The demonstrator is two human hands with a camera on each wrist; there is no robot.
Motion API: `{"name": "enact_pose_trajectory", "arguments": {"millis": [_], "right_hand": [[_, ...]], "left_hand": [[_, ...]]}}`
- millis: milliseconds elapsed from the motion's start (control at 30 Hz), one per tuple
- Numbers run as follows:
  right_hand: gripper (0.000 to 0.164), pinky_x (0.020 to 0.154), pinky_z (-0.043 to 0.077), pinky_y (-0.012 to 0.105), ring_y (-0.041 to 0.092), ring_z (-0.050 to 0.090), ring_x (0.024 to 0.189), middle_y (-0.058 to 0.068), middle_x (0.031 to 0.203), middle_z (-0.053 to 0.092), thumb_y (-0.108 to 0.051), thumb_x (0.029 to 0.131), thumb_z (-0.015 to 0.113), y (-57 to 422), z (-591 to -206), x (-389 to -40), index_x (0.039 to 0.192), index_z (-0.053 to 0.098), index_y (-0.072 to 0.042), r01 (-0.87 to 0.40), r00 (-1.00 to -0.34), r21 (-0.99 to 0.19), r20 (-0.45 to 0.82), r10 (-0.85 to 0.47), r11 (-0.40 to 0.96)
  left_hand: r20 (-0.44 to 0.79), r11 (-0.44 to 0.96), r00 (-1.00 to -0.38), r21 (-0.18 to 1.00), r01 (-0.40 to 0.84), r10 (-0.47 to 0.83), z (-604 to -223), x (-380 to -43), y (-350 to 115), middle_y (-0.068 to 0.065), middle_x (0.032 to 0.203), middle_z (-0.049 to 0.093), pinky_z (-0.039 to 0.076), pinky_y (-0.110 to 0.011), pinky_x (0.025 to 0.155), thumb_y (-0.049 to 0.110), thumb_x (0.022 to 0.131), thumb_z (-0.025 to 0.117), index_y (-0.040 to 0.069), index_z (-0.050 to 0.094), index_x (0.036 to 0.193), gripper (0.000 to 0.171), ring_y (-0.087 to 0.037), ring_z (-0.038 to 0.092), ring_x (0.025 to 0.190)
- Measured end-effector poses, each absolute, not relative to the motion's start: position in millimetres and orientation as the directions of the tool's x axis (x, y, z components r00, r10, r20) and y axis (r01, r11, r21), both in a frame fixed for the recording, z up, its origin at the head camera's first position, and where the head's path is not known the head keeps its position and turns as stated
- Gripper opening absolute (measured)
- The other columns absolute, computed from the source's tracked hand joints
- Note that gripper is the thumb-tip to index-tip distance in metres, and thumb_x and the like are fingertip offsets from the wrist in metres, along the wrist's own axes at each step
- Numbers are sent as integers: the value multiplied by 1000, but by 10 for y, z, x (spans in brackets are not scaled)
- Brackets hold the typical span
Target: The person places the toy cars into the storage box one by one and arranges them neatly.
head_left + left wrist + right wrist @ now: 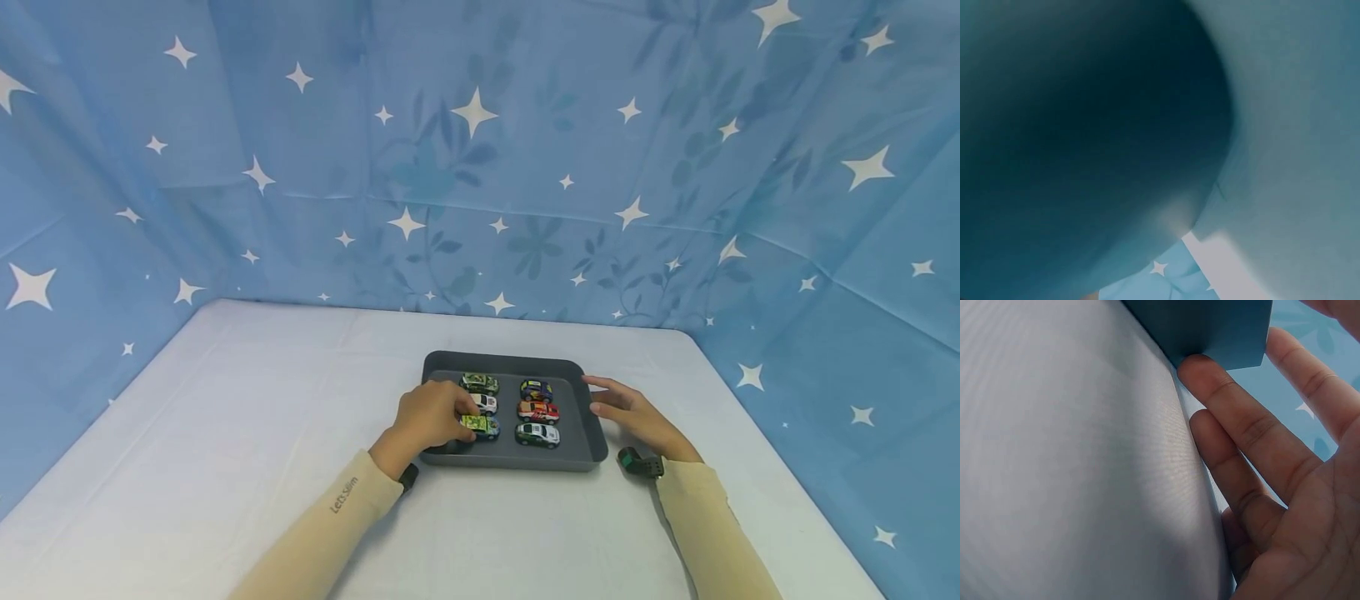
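Inside a dark grey tray (517,462), toy cars stand in two columns. My left hand (427,417) reaches over the tray's left side and pinches a yellow-green and blue toy car (481,427) at the front of the left column. Behind that car are a white toy car (487,403) and a camouflage-green one (480,382). The right column has a dark blue car (536,390), a red car (539,412) and a white-and-green car (537,434). Outside the right wall, my right hand (637,414) holds its fingers extended; in the right wrist view, a fingertip (1200,372) touches the tray wall (1222,331).
A white cloth covers the table (262,417). Blue fabric (337,150) with white stars hangs behind it and along its sides. Each wrist carries a small black camera, the right one (640,462) plainly visible. A large, dark, blurred surface fills much of the left wrist view.
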State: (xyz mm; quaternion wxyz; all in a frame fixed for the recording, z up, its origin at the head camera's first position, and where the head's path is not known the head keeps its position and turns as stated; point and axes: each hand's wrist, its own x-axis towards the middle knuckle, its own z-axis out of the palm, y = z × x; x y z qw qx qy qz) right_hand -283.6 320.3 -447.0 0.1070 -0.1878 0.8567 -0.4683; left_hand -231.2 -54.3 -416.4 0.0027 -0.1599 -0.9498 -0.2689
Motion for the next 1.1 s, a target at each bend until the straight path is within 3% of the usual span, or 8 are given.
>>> {"name": "enact_pose_trajectory", "arguments": {"millis": [600, 900, 1100], "right_hand": [[65, 116, 32, 79, 54, 47, 146, 31, 168, 37, -23, 109, 65, 3176, -4468, -2842, 166, 40, -3, -201, -914, -836, -27, -405, 511], [64, 116, 32, 79, 54, 47, 146, 32, 167, 38, -21, 109, 65, 3181, -4479, -2848, 166, 40, -2, -210, -910, -839, -19, -413, 501], [64, 116, 30, 80, 55, 45, 148, 32, 167, 37, -22, 109, 65, 3186, -4492, -2849, 166, 40, -2, -206, -910, -840, -23, -413, 502]], "left_hand": [[70, 810, -954, 512, 286, 293, -4185, -2315, -524, 2, 107, 82, 58, -52, 80, 22, 78, 100, 22, 85, 105, 31, -27, 76, 99], [59, 803, -952, 523, 284, 299, -4110, -2293, -548, 6, 108, 82, 59, -49, 81, 23, 79, 99, 22, 85, 109, 33, -23, 75, 100], [112, 740, -945, 596, 312, 308, -4044, -2237, -635, 5, 104, 80, 59, -43, 79, 21, 89, 92, 21, 84, 113, 25, -19, 73, 94]]}}
